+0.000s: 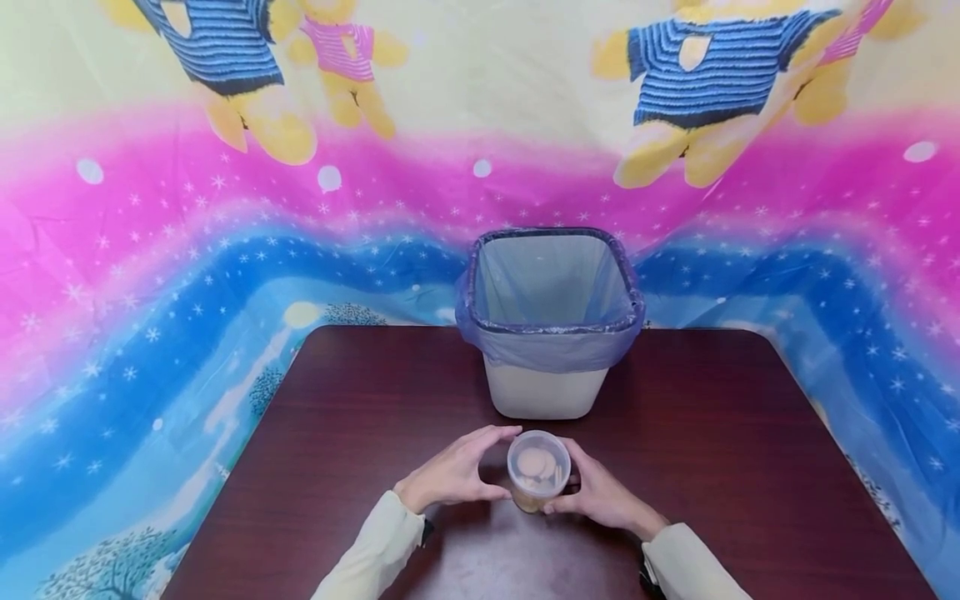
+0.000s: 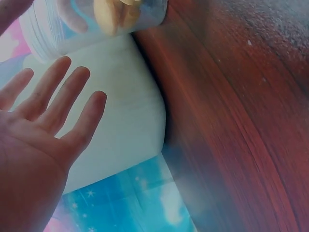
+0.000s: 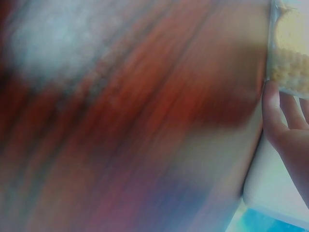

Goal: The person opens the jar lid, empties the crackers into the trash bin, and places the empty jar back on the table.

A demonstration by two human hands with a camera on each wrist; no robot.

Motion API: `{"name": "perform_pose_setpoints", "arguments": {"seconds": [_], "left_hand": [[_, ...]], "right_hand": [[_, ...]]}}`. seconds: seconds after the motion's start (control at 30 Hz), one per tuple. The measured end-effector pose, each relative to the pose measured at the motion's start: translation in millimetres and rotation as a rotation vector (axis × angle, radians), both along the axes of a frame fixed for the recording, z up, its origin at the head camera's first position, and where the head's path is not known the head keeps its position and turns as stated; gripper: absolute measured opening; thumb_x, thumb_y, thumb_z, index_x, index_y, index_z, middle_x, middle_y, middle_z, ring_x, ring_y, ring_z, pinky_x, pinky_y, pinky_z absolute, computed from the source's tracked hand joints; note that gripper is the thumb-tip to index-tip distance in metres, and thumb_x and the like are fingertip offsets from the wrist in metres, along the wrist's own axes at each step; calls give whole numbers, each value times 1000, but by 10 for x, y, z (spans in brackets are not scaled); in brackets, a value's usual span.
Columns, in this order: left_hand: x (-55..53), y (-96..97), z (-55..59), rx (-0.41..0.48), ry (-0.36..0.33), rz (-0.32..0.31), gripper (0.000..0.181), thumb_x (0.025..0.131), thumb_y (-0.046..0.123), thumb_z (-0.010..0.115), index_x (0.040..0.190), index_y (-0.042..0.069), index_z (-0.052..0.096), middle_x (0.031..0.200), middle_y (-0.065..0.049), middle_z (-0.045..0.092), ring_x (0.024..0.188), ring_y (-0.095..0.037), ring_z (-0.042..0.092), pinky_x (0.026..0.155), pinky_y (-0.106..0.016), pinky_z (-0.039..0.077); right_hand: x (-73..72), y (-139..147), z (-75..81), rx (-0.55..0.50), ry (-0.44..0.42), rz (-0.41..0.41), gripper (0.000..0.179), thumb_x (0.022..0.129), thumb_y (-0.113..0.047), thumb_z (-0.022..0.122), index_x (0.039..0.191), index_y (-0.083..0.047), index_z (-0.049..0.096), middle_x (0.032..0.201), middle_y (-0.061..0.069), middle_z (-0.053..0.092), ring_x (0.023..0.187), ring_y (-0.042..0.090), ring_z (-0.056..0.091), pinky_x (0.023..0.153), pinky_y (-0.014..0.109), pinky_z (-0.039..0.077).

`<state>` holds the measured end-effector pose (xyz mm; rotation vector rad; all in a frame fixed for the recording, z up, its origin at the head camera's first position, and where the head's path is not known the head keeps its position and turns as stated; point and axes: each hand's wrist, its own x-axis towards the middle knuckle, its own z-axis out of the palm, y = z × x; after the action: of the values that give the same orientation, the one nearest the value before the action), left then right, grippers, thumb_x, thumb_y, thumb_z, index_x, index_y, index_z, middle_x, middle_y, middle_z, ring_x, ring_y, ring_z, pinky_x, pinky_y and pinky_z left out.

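Note:
A clear round plastic jar (image 1: 537, 468) with a translucent lid is between my hands, near the middle of the table. Inside it are several round, pale brown biscuits (image 2: 117, 14). My right hand (image 1: 600, 493) grips the jar from the right, its thumb on the near side and its fingers round the far side. In the right wrist view the fingers (image 3: 275, 108) are up against the jar's lower end. My left hand (image 1: 459, 468) is spread at the jar's left, thumb and fingers apart. Its fingers (image 2: 63, 94) are loosely extended in the left wrist view, with the jar just beyond them.
Directly behind the jar stands a white bin (image 1: 547, 392) with a bluish plastic liner (image 1: 555, 346) folded over its rim. The dark red wooden table (image 1: 360, 400) extends to both sides. A patterned cloth (image 1: 420, 183) with bears and snowflakes hangs around its back and sides.

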<state>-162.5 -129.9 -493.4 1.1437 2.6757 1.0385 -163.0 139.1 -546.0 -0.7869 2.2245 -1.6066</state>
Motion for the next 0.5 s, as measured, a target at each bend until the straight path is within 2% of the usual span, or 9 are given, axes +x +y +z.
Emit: {"name": "perform_pose_setpoints", "arguments": {"seconds": [0.23, 0.5], "left_hand": [[-39, 43, 3, 8, 33, 20, 80, 75, 25, 83, 144, 14, 42, 127, -4, 62, 121, -11, 56, 104, -31, 44], [-80, 88, 18, -15, 15, 23, 82, 74, 29, 84, 144, 16, 43, 134, -2, 56, 123, -12, 54, 105, -30, 43]], "right_hand": [[3, -5, -9, -5, 2, 0, 89, 69, -18, 87, 142, -9, 36, 136, 17, 50, 113, 31, 59, 86, 27, 54], [-6, 1, -17, -2, 6, -5, 89, 69, -18, 87, 142, -11, 37, 136, 16, 49, 112, 29, 59, 84, 27, 54]]}}
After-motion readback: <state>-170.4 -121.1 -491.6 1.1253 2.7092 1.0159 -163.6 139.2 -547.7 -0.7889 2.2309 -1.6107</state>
